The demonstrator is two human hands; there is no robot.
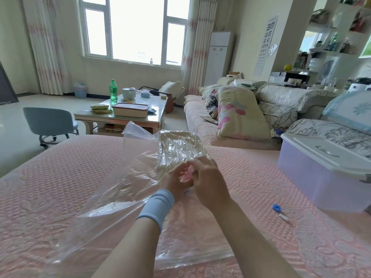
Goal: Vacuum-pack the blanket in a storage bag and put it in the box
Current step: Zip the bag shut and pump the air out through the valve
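A person's left hand [176, 182], a pale blue wristband [155, 207] at its wrist, and right hand [209, 183] meet over a clear storage bag [112, 197] spread on a pink quilted cover [50, 187], the curled fingers of both pinching a small pink piece [187, 174]. The blanket [178, 149], cream and crinkled flat, lies inside the bag's far end, just beyond the hands. The box [313, 177], translucent lilac with its white lid [325, 149] on, sits on the cover to the right, a blue cap [277, 208] and a small white tube [284, 217] near it. Behind, a coffee table [120, 117] bearing a green bottle [113, 92], a blue chair [50, 121], a pillow-piled sofa [198, 117] and a curtained window [136, 31] fill the bright room
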